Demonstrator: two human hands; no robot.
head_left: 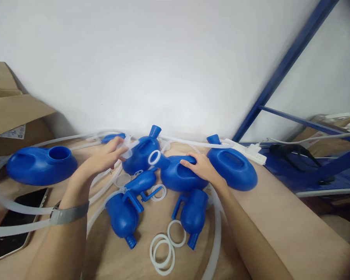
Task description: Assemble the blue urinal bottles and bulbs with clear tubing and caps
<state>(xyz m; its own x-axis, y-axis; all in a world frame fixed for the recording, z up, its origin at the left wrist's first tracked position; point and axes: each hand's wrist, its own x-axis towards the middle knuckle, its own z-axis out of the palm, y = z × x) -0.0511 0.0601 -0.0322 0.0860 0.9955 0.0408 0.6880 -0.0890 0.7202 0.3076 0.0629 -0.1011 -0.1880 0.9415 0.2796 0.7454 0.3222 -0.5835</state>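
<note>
My right hand (200, 166) is closed around the handle of a blue plastic urinal bottle (175, 179), which lies on its side with its neck to the left. A white sealing ring (154, 157) sits at the mouth of that neck. Pinched in the fingers of my left hand (109, 155) is a translucent plastic cap (126, 147), partly hidden by them. Right behind it rests another blue bottle (140, 155). Nearer to me lie blue funnel-shaped cups (122, 216) with spouts, one of them (195, 214) below my right hand.
White rings (162, 254) lie in front. Translucent hoses (217, 241) loop across the table (280, 210). More blue bottles stand left (41, 165) and right (233, 167). A phone (17, 225), a cardboard box (20, 112), a power strip (251, 151) and a blue metal frame (280, 70) surround them.
</note>
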